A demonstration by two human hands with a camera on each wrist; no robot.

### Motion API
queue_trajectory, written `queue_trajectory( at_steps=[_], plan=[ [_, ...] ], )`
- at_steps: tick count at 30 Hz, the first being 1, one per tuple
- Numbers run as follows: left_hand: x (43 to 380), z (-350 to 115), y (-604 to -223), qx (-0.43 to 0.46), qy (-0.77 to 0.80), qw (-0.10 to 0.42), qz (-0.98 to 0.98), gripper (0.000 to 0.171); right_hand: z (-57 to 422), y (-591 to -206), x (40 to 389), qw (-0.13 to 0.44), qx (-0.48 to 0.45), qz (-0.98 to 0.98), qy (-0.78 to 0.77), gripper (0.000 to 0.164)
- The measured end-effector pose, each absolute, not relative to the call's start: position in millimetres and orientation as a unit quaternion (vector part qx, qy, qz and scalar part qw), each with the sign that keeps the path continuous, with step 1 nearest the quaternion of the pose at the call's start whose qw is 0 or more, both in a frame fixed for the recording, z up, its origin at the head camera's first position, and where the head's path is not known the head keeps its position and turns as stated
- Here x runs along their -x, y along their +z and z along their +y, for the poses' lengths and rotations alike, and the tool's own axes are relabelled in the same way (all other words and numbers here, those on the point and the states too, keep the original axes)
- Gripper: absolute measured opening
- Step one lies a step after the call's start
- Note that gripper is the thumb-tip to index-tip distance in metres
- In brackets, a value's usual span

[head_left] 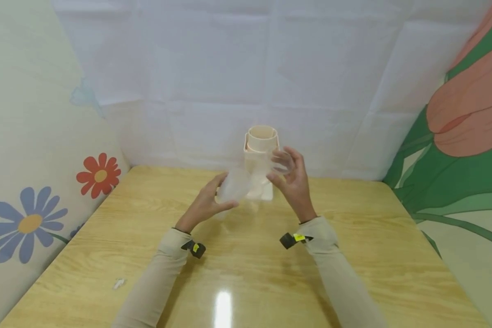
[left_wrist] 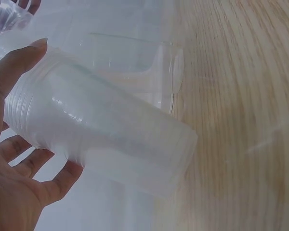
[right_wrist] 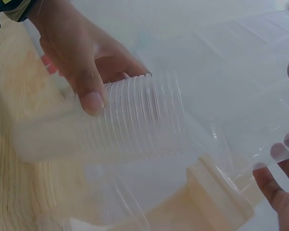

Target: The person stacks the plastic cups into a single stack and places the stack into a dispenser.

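Note:
In the head view my left hand (head_left: 207,198) grips a nested stack of clear plastic cups (head_left: 234,184), thumb on one side and fingers on the other. The left wrist view shows this stack (left_wrist: 111,120) tilted, its ringed rims near my hand. My right hand (head_left: 293,182) holds a clear plastic cup (head_left: 284,163) by its sides, fingers curled round it. Between and behind my hands stands a cream-coloured holder (head_left: 252,164) with a round open tube (head_left: 263,142) on top. In the right wrist view the right fingertips (right_wrist: 267,185) show through the clear cup (right_wrist: 250,139).
The holder stands at the back of the wood-grain table (head_left: 238,246), near a white cloth backdrop (head_left: 213,82). A small white scrap (head_left: 119,283) lies at the front left. Panels with painted flowers (head_left: 30,223) rise at both sides.

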State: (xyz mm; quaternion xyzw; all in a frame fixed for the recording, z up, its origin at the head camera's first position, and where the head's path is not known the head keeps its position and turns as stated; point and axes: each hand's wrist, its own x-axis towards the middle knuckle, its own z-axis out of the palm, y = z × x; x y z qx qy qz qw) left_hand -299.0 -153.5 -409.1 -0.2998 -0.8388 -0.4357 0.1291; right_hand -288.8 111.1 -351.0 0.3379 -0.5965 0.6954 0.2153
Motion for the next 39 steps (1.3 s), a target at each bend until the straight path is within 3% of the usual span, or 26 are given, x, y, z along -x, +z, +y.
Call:
queue_trajectory(
  at_steps=[11,18,39],
  plan=[
    [298,-154,-407,0.303,-0.435,0.132,-0.838,0.087,96,-349,291,0.216,-0.351,-0.588,0.696,0.071],
    [299,-155,-411,0.306,-0.444,0.133,-0.831,0.087,86,-349,292,0.207,-0.355,-0.573,0.709,0.089],
    [296,-158,-410,0.310,-0.455,0.142,-0.823,0.086,70,-357,295,0.197,-0.370,-0.572,0.705,0.095]
  ],
)
